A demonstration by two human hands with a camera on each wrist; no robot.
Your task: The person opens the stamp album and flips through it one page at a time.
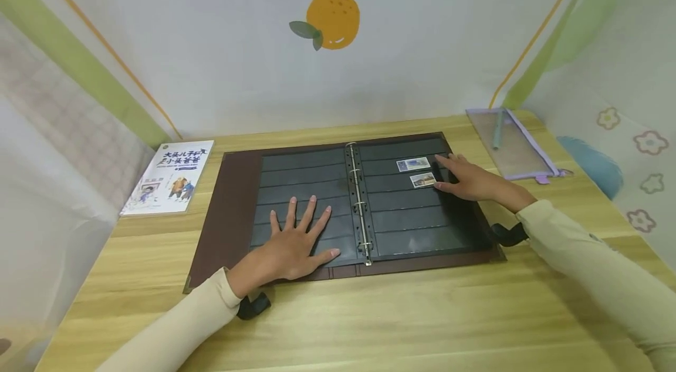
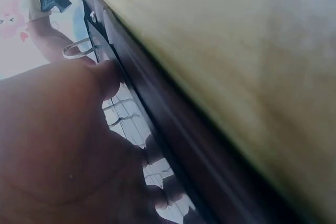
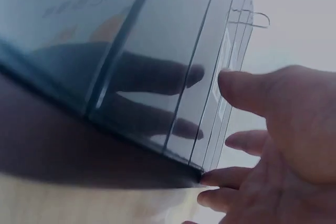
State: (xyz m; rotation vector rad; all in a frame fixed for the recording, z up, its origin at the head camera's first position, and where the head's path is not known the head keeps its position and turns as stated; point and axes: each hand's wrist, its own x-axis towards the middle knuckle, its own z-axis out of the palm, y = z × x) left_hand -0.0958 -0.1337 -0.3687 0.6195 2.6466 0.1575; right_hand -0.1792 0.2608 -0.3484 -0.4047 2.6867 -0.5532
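Note:
A stamp album with a dark brown cover point(image 1: 227, 202) lies spread on the table, its black strip-pocket pages joined by a metal ring spine point(image 1: 359, 196). Fingers spread, my left hand point(image 1: 293, 249) rests on the lower part of the left page. On the right page sit two stamps, a blue one point(image 1: 413, 164) and below it a brownish one point(image 1: 423, 180). My right hand point(image 1: 472, 180) is over that page's right side, its thumb tip point(image 3: 233, 85) beside the brownish stamp. Whether that thumb touches the stamp I cannot tell.
A white booklet point(image 1: 169, 178) with cartoon figures lies left of the album. At the back right is a mesh zip pouch point(image 1: 512, 149) with lilac edging and a pale green pen-like stick point(image 1: 498, 130). The wooden table point(image 1: 391, 313) meets a printed curtain behind.

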